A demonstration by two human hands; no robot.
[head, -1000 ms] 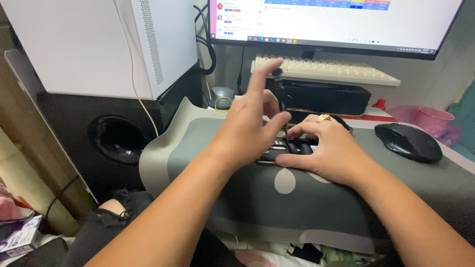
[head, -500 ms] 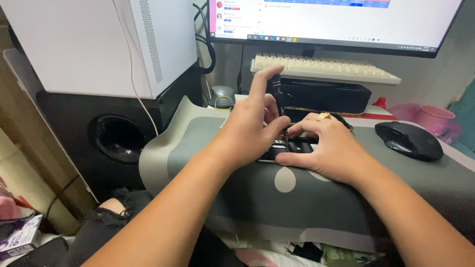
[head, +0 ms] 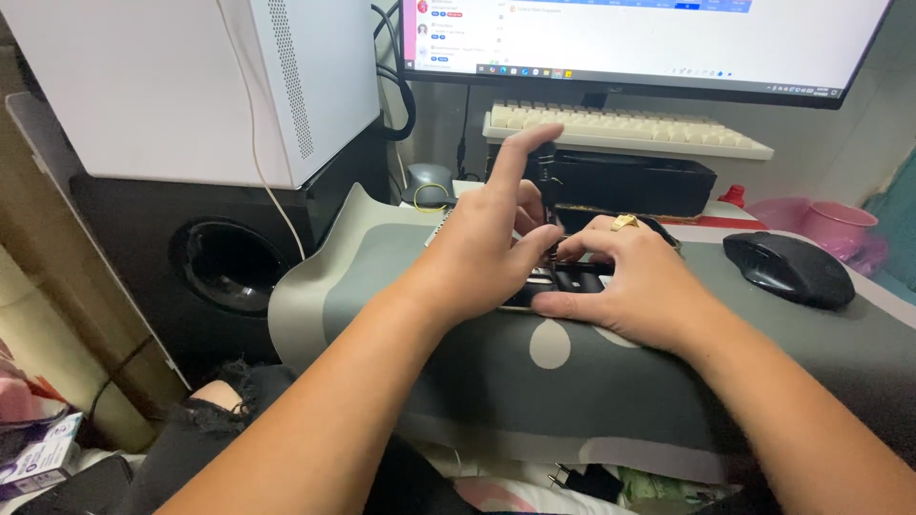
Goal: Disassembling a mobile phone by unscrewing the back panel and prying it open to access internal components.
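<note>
While right hand (head: 634,277) pins small dark device (head: 563,282) flat on grey desk mat (head: 401,315), left hand (head: 487,243) pinches thin tool (head: 547,191) upright over it, index finger raised clear.

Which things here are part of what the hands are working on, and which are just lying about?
In hand: left hand, right hand, small black device, desk mat.
Lying about: mouse, keyboard, monitor, pink cup, speaker, white computer case.

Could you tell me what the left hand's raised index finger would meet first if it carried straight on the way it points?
Probably the cream keyboard on the black box, just beyond the left hand; depth is unclear.
</note>
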